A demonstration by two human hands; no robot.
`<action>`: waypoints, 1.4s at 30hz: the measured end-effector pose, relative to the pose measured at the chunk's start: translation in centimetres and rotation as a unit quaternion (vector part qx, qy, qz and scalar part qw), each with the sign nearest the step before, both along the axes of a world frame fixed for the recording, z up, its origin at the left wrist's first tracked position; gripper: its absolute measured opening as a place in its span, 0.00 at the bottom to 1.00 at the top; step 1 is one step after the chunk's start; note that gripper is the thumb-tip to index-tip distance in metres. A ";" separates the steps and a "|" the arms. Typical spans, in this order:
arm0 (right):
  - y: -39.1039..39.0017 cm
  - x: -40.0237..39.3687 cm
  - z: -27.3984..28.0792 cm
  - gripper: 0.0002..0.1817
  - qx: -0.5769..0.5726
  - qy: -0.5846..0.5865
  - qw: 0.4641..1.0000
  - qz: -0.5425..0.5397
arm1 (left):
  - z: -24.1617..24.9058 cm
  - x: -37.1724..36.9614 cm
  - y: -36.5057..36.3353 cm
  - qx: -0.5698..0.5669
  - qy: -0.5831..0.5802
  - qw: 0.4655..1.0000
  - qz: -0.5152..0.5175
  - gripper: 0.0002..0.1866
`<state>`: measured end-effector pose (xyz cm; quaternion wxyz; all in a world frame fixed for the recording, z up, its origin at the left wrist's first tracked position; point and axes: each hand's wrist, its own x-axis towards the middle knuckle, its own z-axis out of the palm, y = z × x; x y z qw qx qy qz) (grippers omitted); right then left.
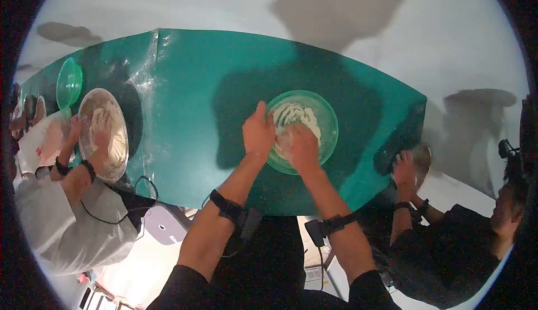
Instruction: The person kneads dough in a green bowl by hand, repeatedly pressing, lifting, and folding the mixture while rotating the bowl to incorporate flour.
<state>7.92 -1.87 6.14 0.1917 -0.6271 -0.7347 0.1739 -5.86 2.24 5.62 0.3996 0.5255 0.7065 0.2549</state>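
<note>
A translucent green bowl (332, 122) stands on the green table (188, 86) in front of me, with pale flour or dough (297, 114) inside it. My left hand (259, 132) is at the bowl's left rim, thumb pointing up and fingers curled around the edge. Inside the bowl, my right hand (300, 146) reaches down into the pale mass; its fingertips are blurred and partly hidden in it. Dark bands with small boxes are strapped round both my forearms.
At the left, a person in light clothing works both hands in a large bowl (119, 164) of dough, near an empty green bowl (69, 83). A person in black at the right holds a bowl (422, 161) at the table's edge. A purple stool (162, 226) stands below.
</note>
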 end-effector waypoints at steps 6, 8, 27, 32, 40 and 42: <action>-0.9 0.7 1.6 0.11 -0.130 -0.209 0.968 0.038 | 0.0 0.1 -0.9 0.017 0.007 1.000 0.005 0.08; -2.1 0.7 0.3 0.11 -0.046 -0.238 0.966 0.092 | 0.0 -0.1 -0.7 0.023 0.009 1.000 0.007 0.08; 3.0 0.5 -5.8 0.19 0.074 -0.072 0.995 0.018 | -0.5 -0.1 -1.0 0.022 -0.042 0.998 0.035 0.12; 6.2 -0.5 -7.0 0.09 0.140 -0.020 0.981 -0.130 | -0.9 0.7 -0.5 0.061 0.005 0.997 0.051 0.12; 4.3 0.4 -4.7 0.16 0.028 0.031 0.992 -0.117 | -1.0 0.8 -1.7 0.038 0.042 0.998 0.035 0.11; 3.6 1.6 -2.6 0.20 -0.043 -0.007 0.997 -0.070 | -0.8 0.3 -1.3 0.045 0.037 0.998 0.000 0.12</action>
